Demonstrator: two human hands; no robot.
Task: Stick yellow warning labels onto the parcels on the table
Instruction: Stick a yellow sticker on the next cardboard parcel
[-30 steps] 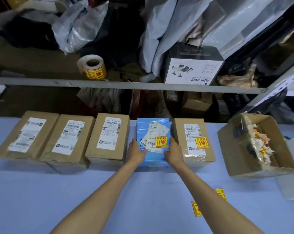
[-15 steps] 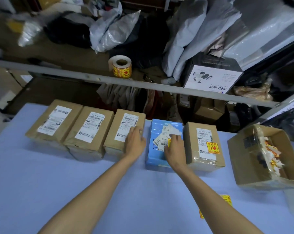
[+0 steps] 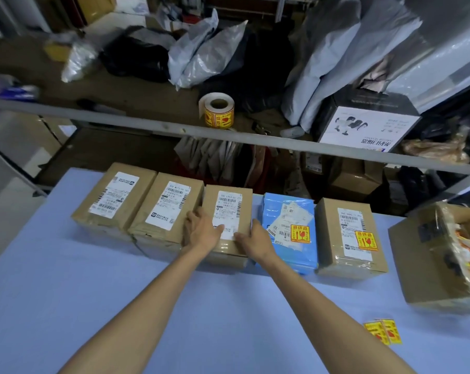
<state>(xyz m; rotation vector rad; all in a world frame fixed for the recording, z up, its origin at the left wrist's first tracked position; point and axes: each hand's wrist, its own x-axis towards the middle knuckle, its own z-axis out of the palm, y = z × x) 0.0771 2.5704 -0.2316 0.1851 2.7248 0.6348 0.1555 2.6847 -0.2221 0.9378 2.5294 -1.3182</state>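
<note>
- Five parcels stand in one row along the table's (image 3: 66, 306) far edge: four brown, one blue parcel (image 3: 289, 211).
- Two yellow labels are stuck on, one on the blue parcel and one on the rightmost box (image 3: 347, 265).
- My left hand (image 3: 201, 230) and right hand (image 3: 255, 240) clasp the middle box (image 3: 228, 209), fingers curled over its side edges.
- Its left neighbour (image 3: 169, 206) touches it, and a narrow gap shows on the blue side.
- Spare labels (image 3: 382, 332) lie front right, with broad open tabletop around my arms.

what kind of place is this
Most likely a parcel packing or dispatch room. A row of cardboard parcels with shipping labels sits on the blue table, a roll of yellow warning labels sits on the shelf behind, and grey mailer bags are heaped there.
</note>
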